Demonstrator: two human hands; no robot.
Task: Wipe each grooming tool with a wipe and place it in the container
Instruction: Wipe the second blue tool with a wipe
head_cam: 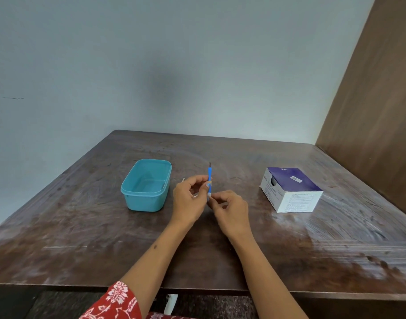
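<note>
A slim blue grooming tool [209, 172] with a small metal tip stands upright above the middle of the wooden table [105, 238]. My left hand [190, 199] pinches its shaft near the middle. My right hand [230, 209] pinches a small white wipe [209, 195] against the tool's lower end. A teal plastic container [146, 185] sits open to the left of my hands, and nothing shows inside it. Another small tool [183, 180] peeks out on the table just behind my left hand, mostly hidden.
A purple and white cardboard box [289, 188] lies at the right of the table. A pale wall runs behind the table, and a brown panel [370, 111] rises along its right side. The table's front edge is near my elbows.
</note>
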